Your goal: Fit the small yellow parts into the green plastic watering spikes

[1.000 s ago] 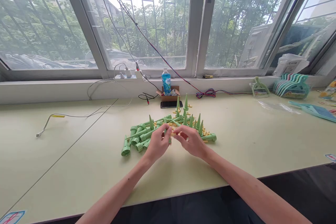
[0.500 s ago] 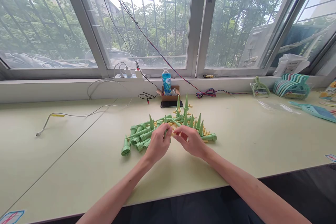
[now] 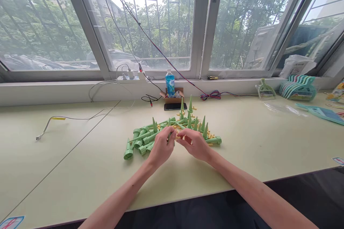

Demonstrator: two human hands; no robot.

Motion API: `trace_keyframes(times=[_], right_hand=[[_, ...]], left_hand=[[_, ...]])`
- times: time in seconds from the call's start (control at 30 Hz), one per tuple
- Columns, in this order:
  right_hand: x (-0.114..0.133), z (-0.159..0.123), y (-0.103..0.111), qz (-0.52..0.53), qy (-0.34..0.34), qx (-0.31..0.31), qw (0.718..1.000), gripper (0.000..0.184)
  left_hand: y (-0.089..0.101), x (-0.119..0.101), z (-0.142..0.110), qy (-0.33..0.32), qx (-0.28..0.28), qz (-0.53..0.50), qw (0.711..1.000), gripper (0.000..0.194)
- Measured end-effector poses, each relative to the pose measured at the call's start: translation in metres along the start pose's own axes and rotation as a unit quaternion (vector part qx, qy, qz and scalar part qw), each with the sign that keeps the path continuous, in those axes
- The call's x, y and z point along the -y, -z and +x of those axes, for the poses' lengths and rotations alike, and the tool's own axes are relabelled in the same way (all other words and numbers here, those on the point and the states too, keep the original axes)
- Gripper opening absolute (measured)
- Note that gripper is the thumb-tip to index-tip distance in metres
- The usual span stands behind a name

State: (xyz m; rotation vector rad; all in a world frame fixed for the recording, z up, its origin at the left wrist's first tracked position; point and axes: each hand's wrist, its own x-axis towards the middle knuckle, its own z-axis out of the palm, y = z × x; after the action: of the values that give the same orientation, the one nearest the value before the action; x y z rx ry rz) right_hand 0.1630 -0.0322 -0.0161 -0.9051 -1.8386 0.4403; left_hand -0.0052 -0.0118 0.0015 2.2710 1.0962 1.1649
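Green spikes point(image 3: 144, 132) and yellow pegs point(image 3: 214, 140): we judge them partly fitted.
Our left hand point(image 3: 162, 145) grips one spike upright, our right hand point(image 3: 195, 145) pinches a peg close by, just before the pile; two tall rear spikes carry pegs, those at left show none. The tabletop point(image 3: 247, 132) extends both sides, its front edge beneath our forearms.
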Motion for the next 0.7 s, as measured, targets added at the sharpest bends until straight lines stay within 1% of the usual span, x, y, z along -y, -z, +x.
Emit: trace_keyframes(times=[0.27,0.4,0.47,0.57,0.7], right_hand=[[-0.0026,0.0006,-0.0018,-0.021,0.009,-0.001,1.000,0.016],[-0.0023,0.0012,-0.0018,-0.035,0.007,0.005,0.999,0.021],[-0.0018,0.0012,-0.0015,-0.038,0.001,0.008,0.999,0.021],[-0.0011,0.0008,-0.0007,-0.023,-0.015,0.012,1.000,0.017],[-0.0009,-0.0003,0.0000,-0.002,-0.025,0.019,0.999,0.019]], left_hand=[[-0.0008,0.0024,-0.0002,-0.014,-0.002,0.013,1.000,0.023],[-0.0013,0.0021,0.0000,-0.022,-0.002,0.016,1.000,0.023],[-0.0011,0.0015,0.0002,-0.022,-0.005,0.017,1.000,0.023],[-0.0003,0.0002,0.0007,-0.020,-0.010,0.020,1.000,0.023],[0.0006,-0.0011,0.0014,-0.023,-0.015,0.019,0.999,0.023]])
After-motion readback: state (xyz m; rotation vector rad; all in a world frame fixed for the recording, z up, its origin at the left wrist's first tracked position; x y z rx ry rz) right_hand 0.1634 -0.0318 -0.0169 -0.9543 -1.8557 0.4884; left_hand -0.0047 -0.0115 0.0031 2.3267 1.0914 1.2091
